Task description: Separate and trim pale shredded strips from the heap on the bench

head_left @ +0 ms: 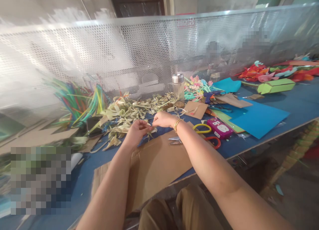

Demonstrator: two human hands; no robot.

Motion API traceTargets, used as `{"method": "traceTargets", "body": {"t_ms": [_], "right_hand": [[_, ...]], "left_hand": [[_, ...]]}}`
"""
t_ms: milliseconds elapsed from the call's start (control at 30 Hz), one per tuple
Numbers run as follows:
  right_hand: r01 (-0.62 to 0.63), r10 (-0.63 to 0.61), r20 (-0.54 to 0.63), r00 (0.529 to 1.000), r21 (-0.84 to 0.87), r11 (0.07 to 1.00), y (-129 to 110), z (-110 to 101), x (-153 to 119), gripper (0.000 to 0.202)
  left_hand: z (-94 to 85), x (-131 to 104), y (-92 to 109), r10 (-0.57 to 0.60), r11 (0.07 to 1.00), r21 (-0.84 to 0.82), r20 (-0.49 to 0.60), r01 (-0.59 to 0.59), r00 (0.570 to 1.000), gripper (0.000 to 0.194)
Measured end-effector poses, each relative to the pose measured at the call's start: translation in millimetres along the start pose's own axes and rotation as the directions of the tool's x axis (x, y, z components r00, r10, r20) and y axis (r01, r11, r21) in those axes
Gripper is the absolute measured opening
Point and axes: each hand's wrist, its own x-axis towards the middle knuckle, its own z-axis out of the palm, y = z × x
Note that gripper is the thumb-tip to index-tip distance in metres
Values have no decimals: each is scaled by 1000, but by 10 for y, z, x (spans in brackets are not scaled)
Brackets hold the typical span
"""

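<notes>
My left hand (136,133) is closed in a pinch above the far edge of a brown cardboard sheet (154,170). My right hand (164,119), with a gold bracelet at the wrist, also pinches, its fingertips meeting those of the left. What they hold between them is too small to make out. Just beyond the hands lies a heap of pale green, dried-looking leaf-like strips (124,112). Beside my right forearm are scissors with a yellow handle (201,128) and a red handle (214,142), partly covered by the arm.
A clear bottle (177,89) with a steel lid stands behind the heap. Right of it lie small pastel flowers (195,87), a purple box (219,128) and blue sheets (259,117). Coloured strips (79,102) stand at left. A perforated metal screen (149,50) runs along the table's back.
</notes>
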Motion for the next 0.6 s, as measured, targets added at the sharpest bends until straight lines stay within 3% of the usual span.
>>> {"method": "traceTargets", "body": {"t_ms": [167,400,600], "right_hand": [[-2,2,23,1000,28,1000,12,12,17,18],[33,-34,23,999,57,998,47,23,40,20],[37,-38,15,999,69,997,66,19,50,21]], "left_hand": [[-2,31,-17,101,995,24,3,-101,995,44],[-6,21,4,85,978,193,-15,-81,996,33],[3,8,-3,38,984,172,16,-40,999,32]]}}
